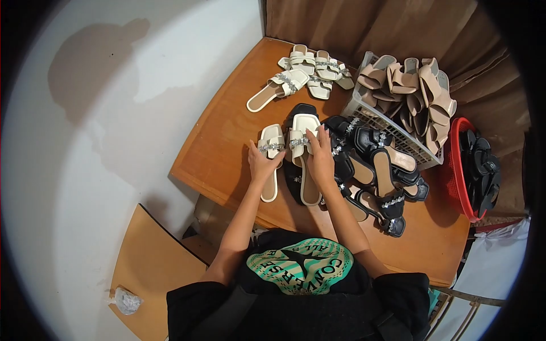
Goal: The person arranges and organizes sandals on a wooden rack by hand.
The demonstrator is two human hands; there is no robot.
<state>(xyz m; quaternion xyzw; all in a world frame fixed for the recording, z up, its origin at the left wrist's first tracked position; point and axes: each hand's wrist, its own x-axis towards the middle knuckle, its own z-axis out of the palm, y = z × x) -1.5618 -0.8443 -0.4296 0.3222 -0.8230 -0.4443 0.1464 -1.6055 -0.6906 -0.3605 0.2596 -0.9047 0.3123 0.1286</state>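
Head view, single camera, looking down over the person's chest. Left hand point(263, 162) is on a cream flat sandal with a rhinestone strap point(271, 187), which lies on the brown wooden desk point(222, 142) near its front-left edge. The fingers point(254, 149) and thumb are curled across the strap, grasping it. Right hand point(322, 160) lies on a second cream rhinestone sandal point(307, 190) just beside the first. Its fingers are stretched over the strap, and I cannot tell whether they are pinching it or only resting. This second sandal sits partly on top of a black flat sandal point(294, 181). Crowding the right hand's side is a heap of black rhinestone sandals point(375, 170), touching the wrist. Behind the heap is a grey slatted plastic basket point(392, 133) stuffed with beige slide sandals point(412, 88). Further right, off the desk edge, a red plastic basket point(458, 176) holds black sandals point(483, 170). At the far end of the desk is a loose group of cream strap sandals point(304, 74), well apart from the hands. A brown curtain point(369, 23) hangs behind. At lower left is a pale wooden board point(153, 267) with a crumpled clear plastic bag point(126, 300) on it. Writing: the green print on the person's black shirt point(301, 266) reads "CONVERSE ALL STAR", upside down to the camera. No other label is readable.
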